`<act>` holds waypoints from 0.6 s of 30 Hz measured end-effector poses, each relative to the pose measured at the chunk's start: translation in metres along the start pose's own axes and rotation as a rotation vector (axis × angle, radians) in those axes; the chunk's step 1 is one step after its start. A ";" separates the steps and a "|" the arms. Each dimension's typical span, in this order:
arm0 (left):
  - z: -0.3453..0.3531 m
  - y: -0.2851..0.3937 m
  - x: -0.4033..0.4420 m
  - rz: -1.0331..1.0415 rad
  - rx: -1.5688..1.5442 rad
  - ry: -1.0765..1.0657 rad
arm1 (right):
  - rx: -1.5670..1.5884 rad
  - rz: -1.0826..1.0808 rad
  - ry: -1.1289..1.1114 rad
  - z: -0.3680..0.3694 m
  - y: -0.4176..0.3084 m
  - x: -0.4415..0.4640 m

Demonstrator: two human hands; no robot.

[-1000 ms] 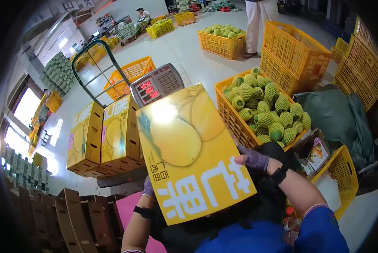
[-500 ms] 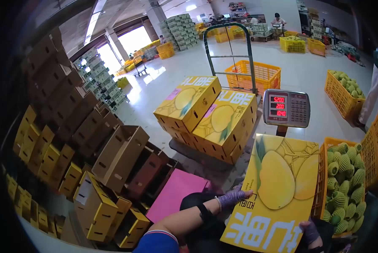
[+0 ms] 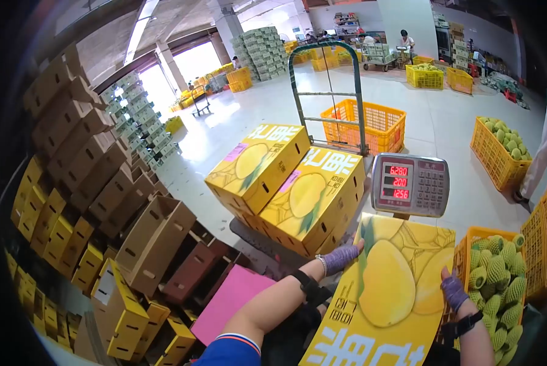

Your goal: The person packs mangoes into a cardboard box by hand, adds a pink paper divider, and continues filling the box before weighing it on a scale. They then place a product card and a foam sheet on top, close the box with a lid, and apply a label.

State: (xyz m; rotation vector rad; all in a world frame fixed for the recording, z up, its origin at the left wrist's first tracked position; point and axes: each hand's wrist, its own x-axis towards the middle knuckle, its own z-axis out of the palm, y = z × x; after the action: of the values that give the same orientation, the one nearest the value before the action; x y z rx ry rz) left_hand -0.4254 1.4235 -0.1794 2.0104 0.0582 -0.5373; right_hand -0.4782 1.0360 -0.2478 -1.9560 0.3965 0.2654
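Note:
A yellow box lid with printed mangoes lies in front of me, just below a scale display with red digits. My left hand, in a purple glove, is at its left edge with the fingers closed against it. At the right edge is my right hand, also gloved, its thumb on the printed face and its other fingers partly hidden. What lies under the lid is hidden. Right of it, an orange crate holds green mangoes in foam nets.
Closed yellow boxes stand on a hand truck to the left. Stacked open cartons and a pink box are nearer. Behind stand an orange crate and a crate of mangoes. A person's leg shows at right.
The view has swung left. Both hands have moved up along the lid's sides, nearer the scale. The red digits on the display have changed.

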 end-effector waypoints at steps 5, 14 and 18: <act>-0.021 -0.047 0.106 0.222 -0.385 -0.280 | 0.525 0.342 -0.127 -0.023 -0.042 0.088; -0.004 -0.076 0.176 0.048 -0.972 -0.759 | 0.852 -0.006 -0.716 -0.006 -0.059 0.124; 0.004 -0.082 0.192 0.015 -0.953 -0.821 | 0.769 0.072 -0.614 0.007 -0.060 0.123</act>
State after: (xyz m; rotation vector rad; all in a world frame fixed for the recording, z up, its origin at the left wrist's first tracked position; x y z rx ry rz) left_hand -0.2758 1.4242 -0.3249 0.7815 -0.1751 -1.0455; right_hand -0.3413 1.0458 -0.2444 -1.0378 0.1247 0.6335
